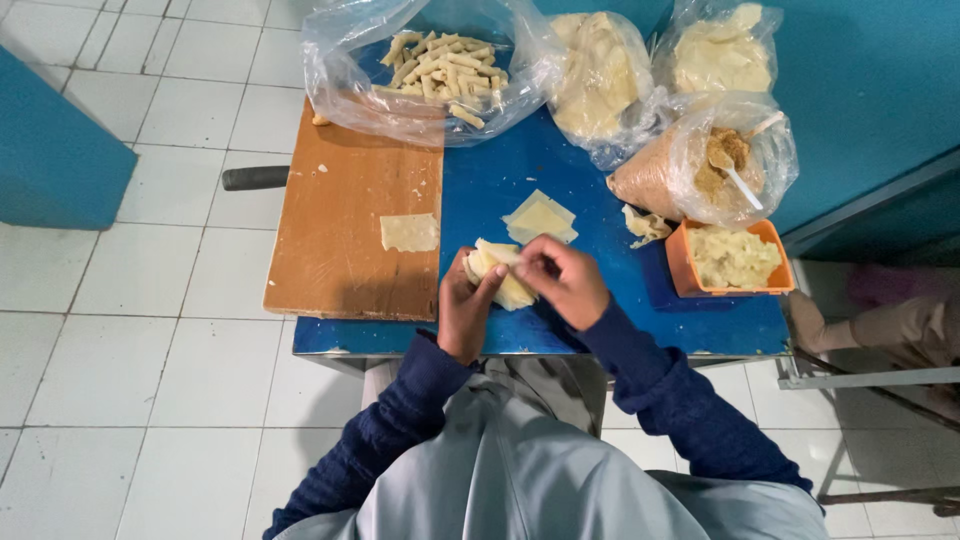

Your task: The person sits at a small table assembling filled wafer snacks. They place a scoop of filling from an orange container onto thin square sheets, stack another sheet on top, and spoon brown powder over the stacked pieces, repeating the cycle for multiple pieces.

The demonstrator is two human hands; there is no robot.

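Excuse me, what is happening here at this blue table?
A person sits at a blue table and holds a stack of thin pale dough sheets in both hands: left hand, right hand. One sheet lies on the wooden board. A bag of finished rolls sits at the back, and an orange tub of filling stands to the right.

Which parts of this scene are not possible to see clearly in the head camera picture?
- Head view: the lower part of the pale wrapper stack is covered by the left hand and right hand.
- Head view: the far end of the wooden board lies under the bag of rolls.
- Head view: the black handle runs under the board.
- Head view: the top two bags are cut off by the picture's upper edge.
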